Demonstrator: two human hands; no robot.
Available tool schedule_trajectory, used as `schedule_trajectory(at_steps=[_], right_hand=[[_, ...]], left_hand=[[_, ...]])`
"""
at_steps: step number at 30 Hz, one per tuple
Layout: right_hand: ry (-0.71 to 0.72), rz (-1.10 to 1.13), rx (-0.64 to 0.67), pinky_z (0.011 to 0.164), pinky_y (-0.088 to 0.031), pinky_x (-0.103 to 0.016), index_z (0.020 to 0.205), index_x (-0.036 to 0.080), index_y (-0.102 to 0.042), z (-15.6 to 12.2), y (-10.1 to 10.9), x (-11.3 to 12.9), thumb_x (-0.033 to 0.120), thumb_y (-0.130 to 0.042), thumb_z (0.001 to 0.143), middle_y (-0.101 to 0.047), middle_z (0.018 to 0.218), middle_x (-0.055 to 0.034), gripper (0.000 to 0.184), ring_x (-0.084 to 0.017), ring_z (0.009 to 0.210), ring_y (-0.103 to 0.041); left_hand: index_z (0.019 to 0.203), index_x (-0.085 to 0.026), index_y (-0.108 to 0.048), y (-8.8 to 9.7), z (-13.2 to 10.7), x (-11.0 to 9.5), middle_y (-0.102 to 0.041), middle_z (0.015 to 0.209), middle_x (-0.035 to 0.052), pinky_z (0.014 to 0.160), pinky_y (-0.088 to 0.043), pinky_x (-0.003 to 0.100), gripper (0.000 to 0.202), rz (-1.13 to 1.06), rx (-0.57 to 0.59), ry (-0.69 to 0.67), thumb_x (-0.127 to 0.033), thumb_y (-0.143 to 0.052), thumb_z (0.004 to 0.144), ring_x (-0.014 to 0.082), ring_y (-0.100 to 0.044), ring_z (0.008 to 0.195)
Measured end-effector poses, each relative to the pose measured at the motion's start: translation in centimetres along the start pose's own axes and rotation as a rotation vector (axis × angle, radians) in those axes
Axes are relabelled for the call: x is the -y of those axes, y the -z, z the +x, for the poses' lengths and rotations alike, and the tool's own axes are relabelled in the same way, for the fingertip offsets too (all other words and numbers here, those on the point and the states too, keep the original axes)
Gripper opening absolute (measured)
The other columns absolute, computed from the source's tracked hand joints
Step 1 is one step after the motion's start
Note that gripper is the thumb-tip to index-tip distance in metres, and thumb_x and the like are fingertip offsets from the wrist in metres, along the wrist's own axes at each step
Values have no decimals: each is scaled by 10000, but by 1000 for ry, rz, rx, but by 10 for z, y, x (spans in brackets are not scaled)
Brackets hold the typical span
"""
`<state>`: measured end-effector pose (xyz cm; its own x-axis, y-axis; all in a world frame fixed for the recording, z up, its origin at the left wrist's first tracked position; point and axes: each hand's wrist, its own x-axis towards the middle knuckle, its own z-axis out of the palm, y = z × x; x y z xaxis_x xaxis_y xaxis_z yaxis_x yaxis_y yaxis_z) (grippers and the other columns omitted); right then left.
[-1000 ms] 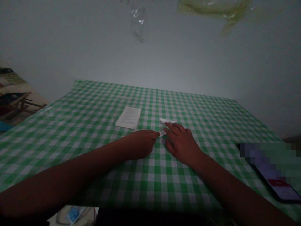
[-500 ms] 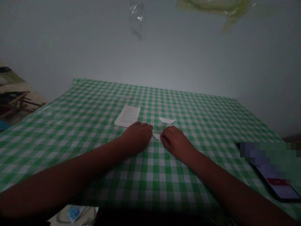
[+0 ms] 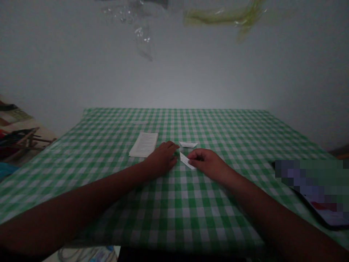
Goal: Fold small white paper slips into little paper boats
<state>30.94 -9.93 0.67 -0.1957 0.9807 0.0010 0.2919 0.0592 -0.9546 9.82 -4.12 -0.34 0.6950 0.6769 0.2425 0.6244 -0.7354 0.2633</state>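
Observation:
A small folded piece of printed paper [image 3: 185, 161] is pinched between the thumb and fingers of my right hand [image 3: 205, 160], tilted just above the cloth. To its left, my left hand [image 3: 162, 157] has its fingers apart and holds nothing, with a small gap between it and the paper. Just beyond both hands lies a second folded paper [image 3: 188, 145], shaped like a little boat. A stack of printed sheets [image 3: 144, 144] rests behind my left hand, partly covered by it at the near corner.
A green and white checked cloth [image 3: 169, 203] covers the table. At the right edge lies a phone [image 3: 324, 214], its screen partly pixelated. A plain wall [image 3: 174, 80] with yellow tape [image 3: 218, 18] rises behind the table. Wooden furniture [image 3: 29, 140] stands at the far left.
My left hand has let go of the folded paper and opened its fingers. My right hand has turned the paper so that more of it shows. The view has tipped up slightly.

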Motion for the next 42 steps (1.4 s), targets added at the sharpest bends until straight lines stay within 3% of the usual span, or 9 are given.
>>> schedule_trajectory(at_steps=[6, 8, 10, 14, 19, 25, 30, 35, 42], right_hand=[[-253, 575, -22, 616, -427, -277, 747, 190, -671, 3, 7, 7, 239, -741, 654, -634, 739, -4, 127, -137, 668, -542], [-286, 690, 0, 611, -443, -273, 765, 188, -664, 3, 9, 10, 216, -745, 642, -632, 766, -14, 150, -141, 686, -543], [-307, 737, 35, 578, -437, -265, 792, 188, -654, 3, 11, 13, 205, -717, 660, -604, 727, -10, 147, -134, 644, -513], [-330, 768, 59, 560, -427, -261, 777, 189, -600, 4, 15, 16, 201, -642, 693, -554, 667, 4, 95, -125, 596, -478], [-220, 742, -62, 577, -409, -259, 689, 193, -558, 7, 17, 12, 198, -665, 669, -523, 685, 14, 108, -131, 641, -499], [-94, 382, -222, 579, -371, -282, 692, 208, -588, 10, 9, 0, 272, -647, 719, -539, 673, 11, 91, -146, 627, -488], [-71, 229, -207, 558, -354, -277, 742, 221, -581, 10, 2, -13, 298, -627, 753, -526, 634, 42, 90, -132, 577, -463], [-112, 343, -163, 568, -401, -269, 739, 213, -569, 9, -2, -13, 322, -656, 737, -546, 637, 36, 140, -130, 597, -501], [-257, 655, -76, 689, -518, -333, 782, 199, -593, 0, -10, 2, 284, -707, 689, -640, 789, -17, 170, -168, 746, -611]], left_hand=[[1303, -92, -519, 5, 35, 3, -545, 1280, 193, 1024, -451, 486, 433, 61, 52, -39, -202, -571, 887, 287, -533, 1185], [1306, -74, -524, 1, 48, 3, -554, 1267, 194, 1028, -441, 471, 457, 93, 73, -61, -239, -601, 886, 287, -535, 1181], [1193, -86, -603, -4, 57, 4, -597, 1186, 166, 1012, -449, 439, 339, 83, 71, -62, -233, -605, 887, 269, -557, 1134], [1040, -128, -654, -10, 62, 6, -625, 1064, 102, 976, -466, 370, 179, 52, 60, -43, -176, -591, 879, 215, -587, 1052], [993, -181, -666, -6, 43, 4, -641, 1012, 46, 931, -486, 344, 158, -119, 16, -17, -175, -552, 883, 180, -604, 989], [984, -187, -692, 8, 15, -8, -642, 983, 41, 786, -519, 299, 195, -443, -23, 113, -243, -542, 872, 150, -616, 836], [1016, -178, -668, 10, 3, -23, -625, 927, 23, 717, -507, 273, 212, -692, -66, 228, -263, -590, 838, 126, -583, 751], [1105, -201, -624, -5, 5, -30, -593, 900, -7, 683, -527, 272, 331, -1087, -133, 366, -292, -672, 791, 122, -621, 724], [1007, -168, -646, -16, 4, -31, -710, 963, 26, 880, -526, 347, 409, -1401, -187, 407, -224, -822, 641, 174, -674, 896]])
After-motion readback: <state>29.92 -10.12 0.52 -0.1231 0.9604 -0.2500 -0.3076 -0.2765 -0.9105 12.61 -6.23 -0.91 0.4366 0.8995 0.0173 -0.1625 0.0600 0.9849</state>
